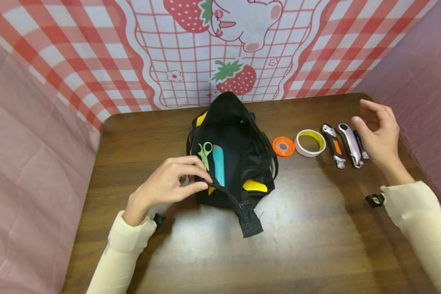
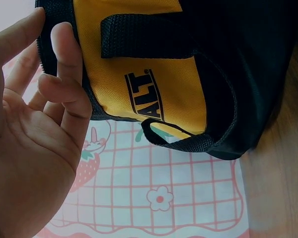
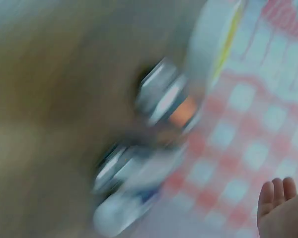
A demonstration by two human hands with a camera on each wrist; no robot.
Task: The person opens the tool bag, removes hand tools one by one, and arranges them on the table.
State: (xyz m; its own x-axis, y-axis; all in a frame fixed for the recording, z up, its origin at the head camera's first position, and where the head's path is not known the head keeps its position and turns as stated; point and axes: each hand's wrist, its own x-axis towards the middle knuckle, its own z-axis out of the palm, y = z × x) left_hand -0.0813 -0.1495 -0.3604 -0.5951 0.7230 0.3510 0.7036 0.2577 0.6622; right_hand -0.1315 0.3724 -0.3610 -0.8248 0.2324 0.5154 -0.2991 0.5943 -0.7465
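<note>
A black and yellow tool bag (image 1: 255, 185) stands with its mouth spread wide. My left hand (image 1: 170, 179) pinches the zippered edge of its opening between thumb and fingers. Inside lie green-handled scissors (image 1: 205, 149) and a long teal object (image 1: 218, 165). My right hand (image 1: 382, 132), its fingers loosely bent and holding nothing, is over the table's right side. Nearest to it is a slim dark blue tool (image 1: 359, 143), partly hidden by the hand. Beside that lie a silver utility knife (image 1: 350, 143) and a black and orange utility knife (image 1: 332, 143).
Between the bag and the knives lie an orange tape roll (image 1: 277, 146) and a white tape roll (image 1: 301, 150) with a yellow core. The brown wooden table (image 1: 213, 261) meets a strawberry-patterned checked cloth (image 1: 106, 61) at the back. Pink cloth (image 1: 25, 163) hangs at the left.
</note>
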